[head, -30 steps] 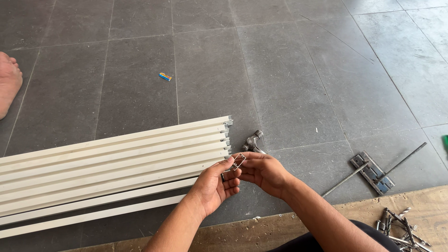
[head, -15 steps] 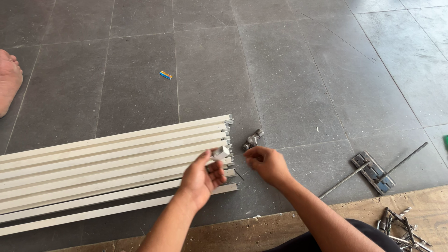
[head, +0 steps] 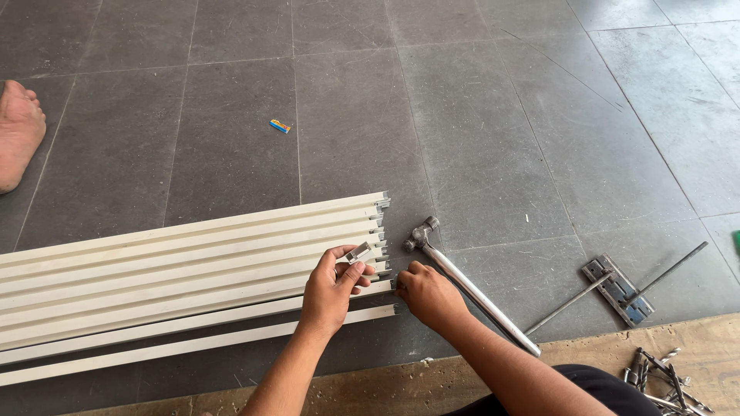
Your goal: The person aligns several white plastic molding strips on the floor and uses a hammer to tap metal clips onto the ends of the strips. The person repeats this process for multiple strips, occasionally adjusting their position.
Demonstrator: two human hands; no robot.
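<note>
1. Left hand (head: 327, 293): fingers and thumb closed on a small metal clip (head: 358, 252), held just above the ends of the cream slats (head: 193, 258) that lie side by side on the tiled floor (head: 493, 115).
2. Right hand (head: 426, 295): fingertips pinched together at the end of one of the nearer slats, touching its metal end fitting; what sits between the fingers is too small to tell, possibly a second clip.
3. Hammer (head: 470, 283): lies on the floor just beside the right hand, its head near the slat ends, its handle running under the right forearm.
4. Flat metal bracket (head: 619, 289) with two thin rods (head: 669, 270) crossing it lies well apart to the right; a heap of loose metal parts (head: 663, 377) sits on the brown mat at the lower right.
5. A bare foot (head: 19, 135) of another person rests at the far left; a small coloured scrap (head: 280, 125) lies beyond the slats.
6. Risk, as a judgement: the clip is small and lightly pinched, so it could slip and drop between the slats; pressing on one slat end could shove the loose row out of line.
</note>
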